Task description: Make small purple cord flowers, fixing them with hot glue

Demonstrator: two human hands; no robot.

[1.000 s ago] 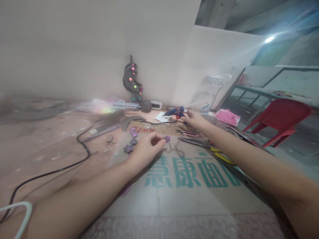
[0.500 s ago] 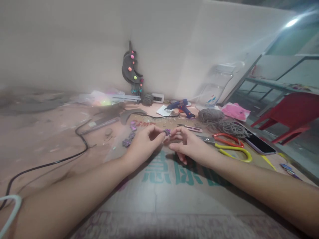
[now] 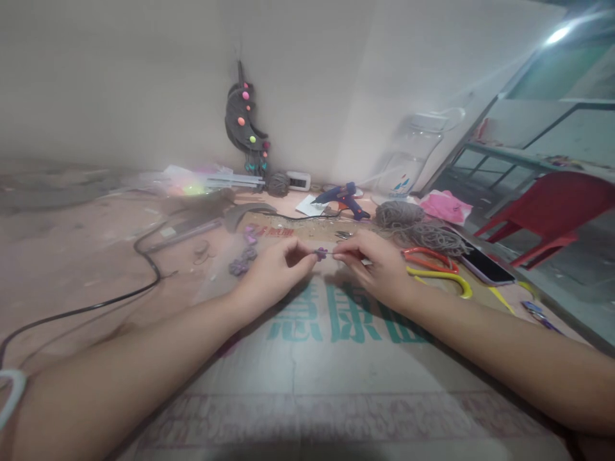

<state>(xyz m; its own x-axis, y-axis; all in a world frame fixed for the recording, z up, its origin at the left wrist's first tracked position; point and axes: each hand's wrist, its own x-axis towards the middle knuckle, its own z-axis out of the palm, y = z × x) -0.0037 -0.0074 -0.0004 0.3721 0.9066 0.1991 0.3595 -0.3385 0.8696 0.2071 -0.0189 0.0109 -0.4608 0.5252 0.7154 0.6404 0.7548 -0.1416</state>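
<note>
Between the fingertips of my left hand [image 3: 283, 266] is a small purple flower [image 3: 322, 255], pinched at its left side. A thin strand of yarn [image 3: 330, 253] runs from the flower to my right hand [image 3: 372, 262], whose thumb and forefinger are closed on its end. Both hands are held above a printed board with green characters. Left of my left hand lie several small grey and purple flowers [image 3: 243, 261] on the board. Beyond my right hand, the tips of small snips [image 3: 343, 235] show.
A blue glue gun [image 3: 339, 193] rests at the back, its black cable [image 3: 156, 272] looping left. Grey yarn [image 3: 403, 216], red-and-yellow handled scissors [image 3: 439, 272], and a phone [image 3: 480, 262] lie right. A clear jug [image 3: 408, 157] and a hanging moon ornament [image 3: 243, 121] are behind.
My right hand has closed its fingers on the strand and drawn it out to the right of the flower. My left hand keeps its pinch. The whole view has shifted slightly.
</note>
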